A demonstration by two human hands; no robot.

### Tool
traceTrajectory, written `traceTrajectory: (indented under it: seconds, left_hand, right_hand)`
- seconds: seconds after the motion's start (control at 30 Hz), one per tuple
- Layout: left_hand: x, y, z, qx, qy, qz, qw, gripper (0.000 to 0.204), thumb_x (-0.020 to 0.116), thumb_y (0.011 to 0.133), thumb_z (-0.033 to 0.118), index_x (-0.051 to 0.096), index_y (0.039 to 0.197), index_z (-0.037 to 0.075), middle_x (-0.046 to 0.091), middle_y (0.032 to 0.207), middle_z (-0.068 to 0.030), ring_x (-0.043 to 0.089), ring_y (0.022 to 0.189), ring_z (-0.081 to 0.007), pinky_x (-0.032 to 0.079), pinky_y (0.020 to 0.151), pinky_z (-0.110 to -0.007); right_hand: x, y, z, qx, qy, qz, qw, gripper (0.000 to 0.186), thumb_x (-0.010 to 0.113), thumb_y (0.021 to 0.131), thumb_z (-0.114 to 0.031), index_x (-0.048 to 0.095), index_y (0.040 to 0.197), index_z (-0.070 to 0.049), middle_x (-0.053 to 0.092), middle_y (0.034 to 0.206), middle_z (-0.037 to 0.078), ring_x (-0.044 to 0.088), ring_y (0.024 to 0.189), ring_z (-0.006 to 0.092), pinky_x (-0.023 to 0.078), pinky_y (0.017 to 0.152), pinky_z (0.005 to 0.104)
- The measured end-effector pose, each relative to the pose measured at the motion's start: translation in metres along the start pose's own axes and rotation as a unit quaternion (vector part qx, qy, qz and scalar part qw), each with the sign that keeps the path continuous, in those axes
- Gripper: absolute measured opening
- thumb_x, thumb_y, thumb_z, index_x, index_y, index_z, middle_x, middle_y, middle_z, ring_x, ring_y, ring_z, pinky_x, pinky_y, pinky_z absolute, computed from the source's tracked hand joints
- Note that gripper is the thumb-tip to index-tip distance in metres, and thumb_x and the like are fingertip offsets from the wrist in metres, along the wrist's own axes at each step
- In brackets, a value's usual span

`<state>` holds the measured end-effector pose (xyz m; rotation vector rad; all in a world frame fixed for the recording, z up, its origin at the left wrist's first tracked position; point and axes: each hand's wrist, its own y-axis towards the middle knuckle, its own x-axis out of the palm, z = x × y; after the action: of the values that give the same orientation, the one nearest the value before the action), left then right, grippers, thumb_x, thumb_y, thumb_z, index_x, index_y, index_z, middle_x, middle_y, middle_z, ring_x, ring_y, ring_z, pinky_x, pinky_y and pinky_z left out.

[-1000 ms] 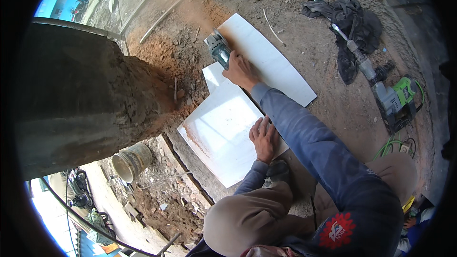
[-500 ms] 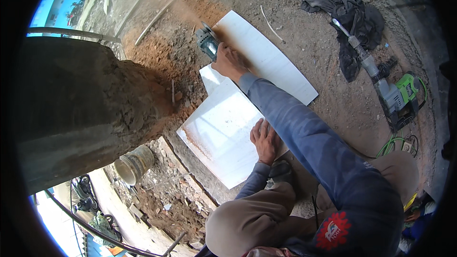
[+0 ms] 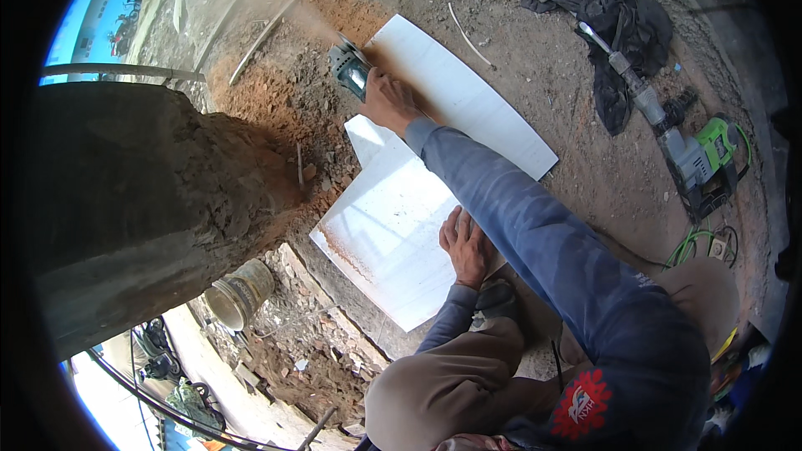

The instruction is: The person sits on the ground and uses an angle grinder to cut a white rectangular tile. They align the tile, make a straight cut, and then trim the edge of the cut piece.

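My right hand [image 3: 389, 101] is wrapped round an angle grinder [image 3: 351, 72], whose disc sits at the left edge of a long white tile slab [image 3: 468, 83]. A plume of reddish dust flies from the disc toward the far left, and brown dust coats the slab beside it. Nearer to me lies a second white piece [image 3: 393, 217], with reddish dust along its left border. My left hand [image 3: 466, 247] rests on this piece's right side, fingers stretched out and somewhat spread, holding nothing. My right forearm passes over both pieces and covers part of them.
A thick concrete column [image 3: 150, 200] stands at left, with a dirty bucket [image 3: 239, 294] near its base among rubble. On the right lie a green-grey demolition hammer [image 3: 693, 154], a black cloth [image 3: 631, 25] and a green cable [image 3: 687, 246]. A thin pale strip [image 3: 468, 38] lies beyond the slab.
The right hand and grinder have shifted slightly left and farther away, with the dust still streaming. The view has shifted a little too. My left hand stays in its place.
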<state>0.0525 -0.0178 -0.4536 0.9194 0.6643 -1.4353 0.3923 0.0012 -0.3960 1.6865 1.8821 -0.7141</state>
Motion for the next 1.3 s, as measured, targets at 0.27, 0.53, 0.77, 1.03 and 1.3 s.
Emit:
traceTrajectory:
  seconds: [0.27, 0.53, 0.77, 1.03, 1.3]
  left_hand:
    - [0.002, 0.000, -0.002, 0.002, -0.001, 0.008, 1.000, 0.039, 0.075, 0.087, 0.021, 0.075, 0.126, 0.015, 0.059, 0.150, -0.0078, 0.042, 0.151, -0.0337, 0.025, 0.124, -0.055]
    - [0.001, -0.001, -0.002, -0.003, 0.002, -0.009, 1.000, 0.043, 0.076, 0.086, 0.020, 0.074, 0.129, 0.016, 0.059, 0.151, -0.0079, 0.042, 0.152, -0.0340, 0.024, 0.124, -0.056]
    - [0.002, 0.000, -0.002, -0.003, -0.004, 0.002, 1.000, 0.043, 0.076, 0.087, 0.020, 0.074, 0.129, 0.015, 0.059, 0.151, -0.0088, 0.041, 0.152, -0.0348, 0.024, 0.125, -0.056]
    - [0.001, 0.000, -0.001, -0.001, 0.009, -0.003, 1.000, 0.042, 0.076, 0.087, 0.020, 0.074, 0.129, 0.015, 0.059, 0.151, -0.0093, 0.042, 0.152, -0.0351, 0.025, 0.125, -0.056]
    - [0.000, 0.001, 0.001, -0.004, 0.005, -0.006, 1.000, 0.041, 0.075, 0.088, 0.019, 0.074, 0.129, 0.015, 0.059, 0.151, -0.0095, 0.042, 0.151, -0.0351, 0.025, 0.125, -0.055]
  right_hand:
    - [0.009, 0.009, 0.000, -0.007, 0.000, 0.023, 1.000, 0.071, 0.083, 0.083, -0.026, 0.051, 0.134, 0.012, 0.070, 0.120, 0.035, 0.075, 0.108, 0.0443, 0.063, 0.091, 0.0486]
    - [0.008, 0.014, -0.001, 0.006, -0.009, -0.015, 1.000, 0.079, 0.083, 0.084, -0.028, 0.047, 0.141, 0.013, 0.069, 0.123, 0.033, 0.074, 0.112, 0.0434, 0.062, 0.094, 0.0491]
    - [-0.001, 0.009, -0.004, 0.022, -0.009, -0.056, 0.998, 0.090, 0.082, 0.088, -0.035, 0.040, 0.150, 0.015, 0.067, 0.130, 0.034, 0.070, 0.120, 0.0440, 0.058, 0.101, 0.0510]
    - [-0.008, -0.003, -0.003, 0.012, 0.006, -0.060, 0.998, 0.087, 0.080, 0.089, -0.032, 0.040, 0.150, 0.016, 0.067, 0.129, 0.034, 0.070, 0.119, 0.0448, 0.058, 0.101, 0.0521]
    - [-0.009, -0.007, -0.001, 0.026, 0.001, -0.069, 0.997, 0.088, 0.080, 0.089, -0.032, 0.040, 0.150, 0.017, 0.067, 0.130, 0.035, 0.070, 0.118, 0.0455, 0.058, 0.101, 0.0521]
